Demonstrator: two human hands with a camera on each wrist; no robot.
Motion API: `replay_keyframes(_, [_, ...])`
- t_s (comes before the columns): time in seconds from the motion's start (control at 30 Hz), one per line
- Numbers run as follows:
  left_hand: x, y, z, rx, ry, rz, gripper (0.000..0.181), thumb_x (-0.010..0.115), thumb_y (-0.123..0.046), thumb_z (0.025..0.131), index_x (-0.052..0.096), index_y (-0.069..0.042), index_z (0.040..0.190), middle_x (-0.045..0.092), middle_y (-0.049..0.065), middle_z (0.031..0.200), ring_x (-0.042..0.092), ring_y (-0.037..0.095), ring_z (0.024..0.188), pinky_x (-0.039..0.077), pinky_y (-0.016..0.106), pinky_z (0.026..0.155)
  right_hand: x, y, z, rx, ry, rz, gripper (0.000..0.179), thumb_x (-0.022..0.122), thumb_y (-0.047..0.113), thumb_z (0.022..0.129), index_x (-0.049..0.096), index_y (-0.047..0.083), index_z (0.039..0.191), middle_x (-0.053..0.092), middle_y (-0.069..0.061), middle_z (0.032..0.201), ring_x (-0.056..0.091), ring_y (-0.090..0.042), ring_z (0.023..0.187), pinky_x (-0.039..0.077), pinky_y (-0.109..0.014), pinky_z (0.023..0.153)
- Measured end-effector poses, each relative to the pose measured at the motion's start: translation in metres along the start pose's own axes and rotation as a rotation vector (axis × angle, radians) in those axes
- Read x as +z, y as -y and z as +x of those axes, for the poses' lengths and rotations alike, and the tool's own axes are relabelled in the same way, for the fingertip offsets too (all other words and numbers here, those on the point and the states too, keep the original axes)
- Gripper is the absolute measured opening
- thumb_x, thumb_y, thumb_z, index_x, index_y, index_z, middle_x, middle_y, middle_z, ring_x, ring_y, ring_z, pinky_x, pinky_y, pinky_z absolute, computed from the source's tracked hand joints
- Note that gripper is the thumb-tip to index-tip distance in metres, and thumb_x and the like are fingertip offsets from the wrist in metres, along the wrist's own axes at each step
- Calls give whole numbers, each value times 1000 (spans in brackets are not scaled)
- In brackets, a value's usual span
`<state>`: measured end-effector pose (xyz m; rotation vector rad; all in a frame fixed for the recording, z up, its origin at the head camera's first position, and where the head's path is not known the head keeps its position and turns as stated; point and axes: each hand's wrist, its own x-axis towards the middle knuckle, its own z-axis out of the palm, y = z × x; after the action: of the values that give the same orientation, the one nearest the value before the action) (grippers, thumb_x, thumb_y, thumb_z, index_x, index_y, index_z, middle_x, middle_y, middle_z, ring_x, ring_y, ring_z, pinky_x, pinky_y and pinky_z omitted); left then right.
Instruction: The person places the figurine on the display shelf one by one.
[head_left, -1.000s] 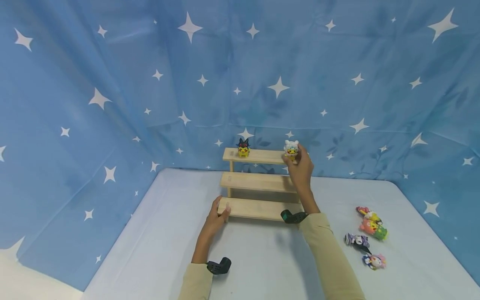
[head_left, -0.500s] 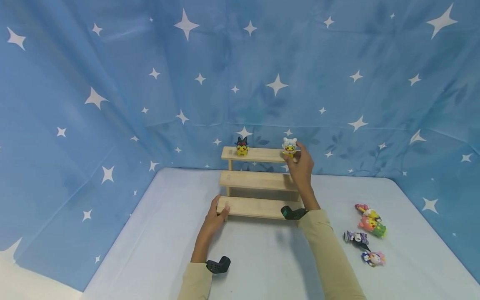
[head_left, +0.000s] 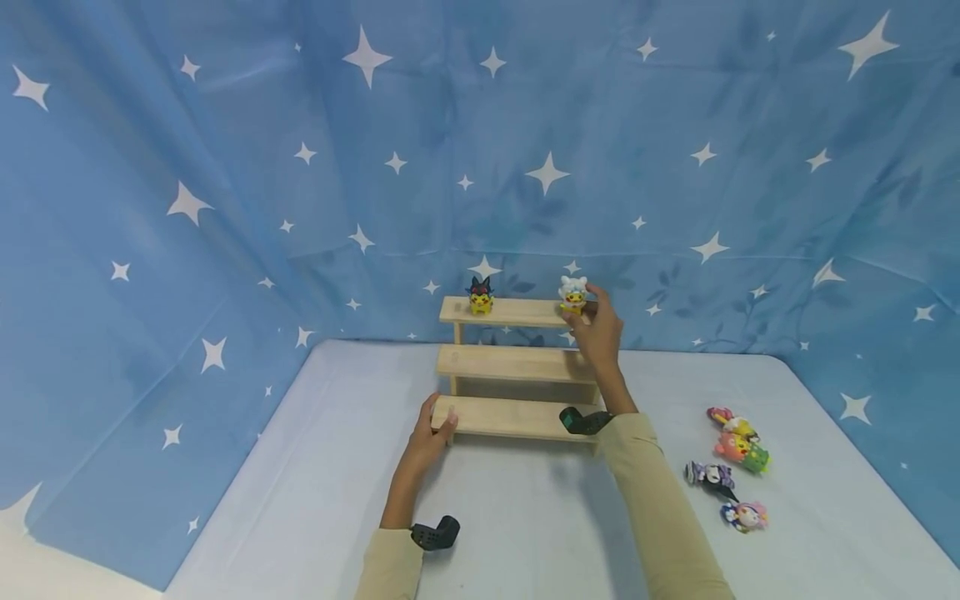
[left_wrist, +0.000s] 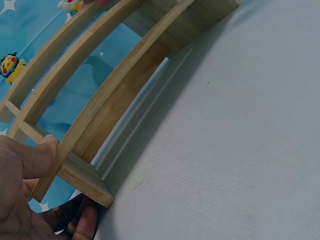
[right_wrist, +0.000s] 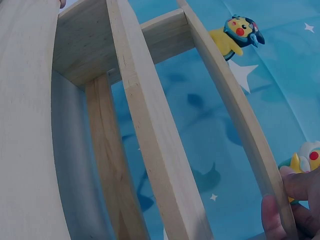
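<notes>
A three-tier wooden display stand (head_left: 517, 362) stands on the white-covered table. My left hand (head_left: 427, 437) grips the left end of its lowest shelf; the thumb lies on top, and in the left wrist view other fingers (left_wrist: 86, 222) are by the stand's foot. At the top shelf's right end, my right hand (head_left: 600, 329) holds a yellow Pikachu-like figurine with a white hood (head_left: 573, 295) between thumb and fingers. This figurine (right_wrist: 311, 155) is partly hidden by the hand in the right wrist view. A dark-eared yellow figurine (head_left: 481, 297) stands at the top shelf's left.
Several colourful figurines lie on the table at the right: a pink-and-green cluster (head_left: 742, 450), a purple-and-black one (head_left: 711, 477) and a pink-and-blue one (head_left: 745, 516). A blue starry curtain (head_left: 480, 167) hangs behind and beside the table (head_left: 510, 517).
The white-hooded figurine and my right hand have shifted very slightly left along the top shelf. My left hand keeps its grip on the stand. The head view has moved a little.
</notes>
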<state>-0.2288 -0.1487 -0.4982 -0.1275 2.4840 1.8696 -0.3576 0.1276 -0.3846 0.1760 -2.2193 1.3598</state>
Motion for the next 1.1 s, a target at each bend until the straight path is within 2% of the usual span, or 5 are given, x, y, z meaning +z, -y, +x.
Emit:
replay_keyframes(0.13, [0, 1, -1, 5, -3, 0, 67, 52, -31, 102, 17, -13, 156, 39, 32, 147, 45, 47, 132, 33, 64, 106, 1, 1, 0, 3, 2, -25, 63, 73, 13, 89, 44, 10, 145, 68, -22, 116, 72, -36, 77, 59, -34, 64])
replay_keyframes(0.27, [0, 1, -2, 16, 0, 9, 67, 52, -31, 102, 17, -13, 156, 41, 34, 145, 49, 47, 128, 36, 63, 104, 3, -1, 0, 0, 3, -56, 62, 72, 15, 90, 44, 11, 145, 69, -21, 116, 71, -36, 75, 58, -46, 72])
replay_keyframes(0.43, [0, 1, -3, 19, -2, 17, 67, 52, -31, 102, 16, -10, 156, 43, 34, 143, 51, 47, 126, 38, 63, 102, 4, -2, 0, 10, 11, -82, 63, 71, 18, 91, 43, 13, 146, 68, -20, 117, 71, -37, 75, 55, -48, 77])
replay_keyframes(0.73, [1, 1, -1, 22, -16, 5, 66, 52, -30, 102, 19, -12, 155, 36, 32, 150, 38, 50, 136, 29, 68, 106, 2, 0, 0, 5, 24, -94, 63, 69, 19, 92, 41, 12, 148, 68, -20, 118, 71, -36, 73, 56, -47, 70])
replay_keyframes(1.1, [0, 1, 0, 20, -13, 12, 67, 52, -30, 102, 17, -11, 156, 39, 33, 147, 43, 48, 133, 32, 65, 106, 2, 0, 1, -18, 18, -112, 63, 70, 19, 92, 42, 11, 147, 69, -20, 114, 69, -36, 69, 54, -48, 73])
